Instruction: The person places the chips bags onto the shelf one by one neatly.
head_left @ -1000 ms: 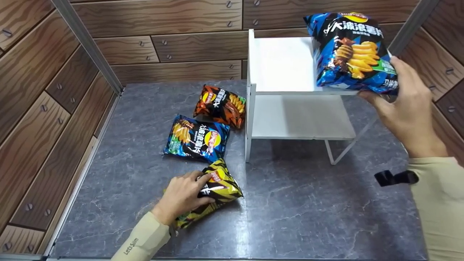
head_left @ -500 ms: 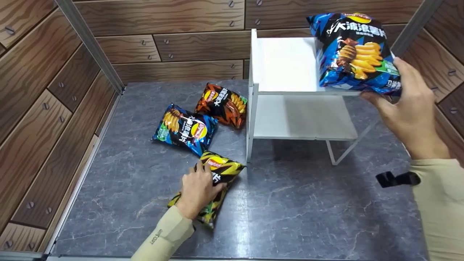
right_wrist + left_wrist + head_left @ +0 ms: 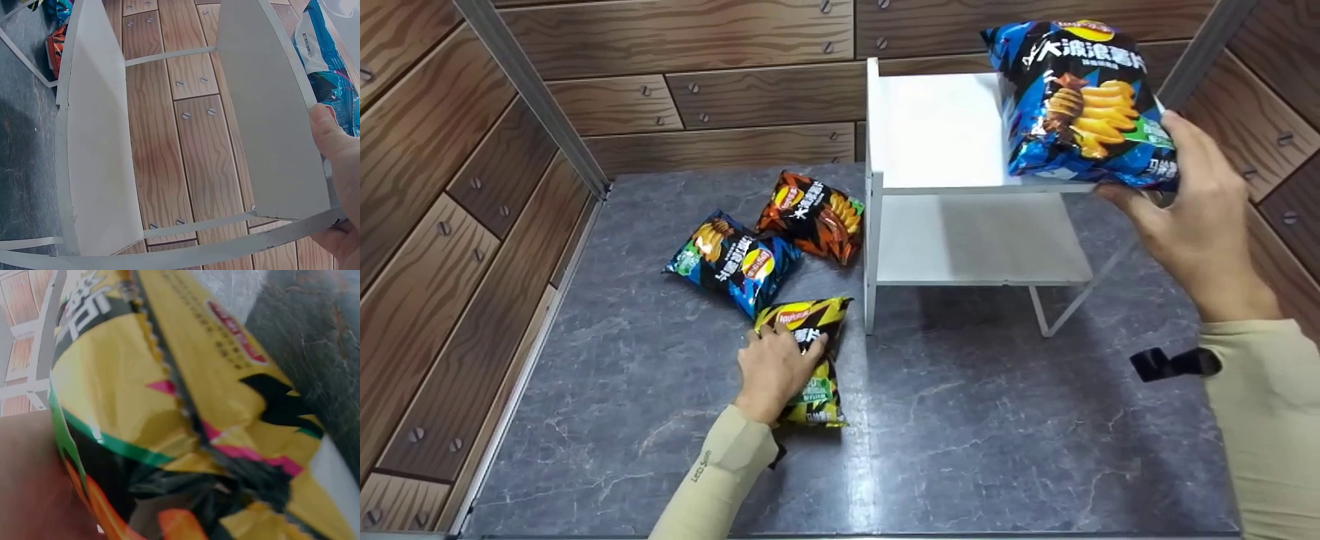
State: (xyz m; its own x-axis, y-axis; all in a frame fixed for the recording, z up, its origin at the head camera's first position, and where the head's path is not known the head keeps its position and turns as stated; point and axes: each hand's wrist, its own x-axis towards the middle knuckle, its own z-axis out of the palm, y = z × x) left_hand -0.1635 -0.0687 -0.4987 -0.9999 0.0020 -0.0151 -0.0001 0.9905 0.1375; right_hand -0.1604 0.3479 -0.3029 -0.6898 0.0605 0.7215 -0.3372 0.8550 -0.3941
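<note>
In the head view, my left hand (image 3: pixel 776 367) lies across a yellow-and-black bag of chips (image 3: pixel 816 390), gripping it from above with thumb and fingers apart. That bag fills the left wrist view, its crinkled yellow foil (image 3: pixel 112 377) very close. My right hand (image 3: pixel 1215 214) grips the right end of a white two-tier shelf (image 3: pixel 945 135), beside a blue bag of chips (image 3: pixel 1091 112) on the top board. From the right wrist, the thumb (image 3: pixel 325 126) presses the top board's edge; other fingers are partly hidden behind the side frame.
Left of the shelf, another blue bag of chips (image 3: pixel 731 262) and an orange-brown bag of chips (image 3: pixel 814 217) lie on the grey marbled surface (image 3: pixel 997 435). The lower board (image 3: pixel 975 240) has open space beneath. Wood-patterned panels (image 3: pixel 757 97) enclose the area.
My left hand has turned the yellow bag more upright in view and moved it away from me. The blue bag on the surface has slid left and away. My right hand stays put.
</note>
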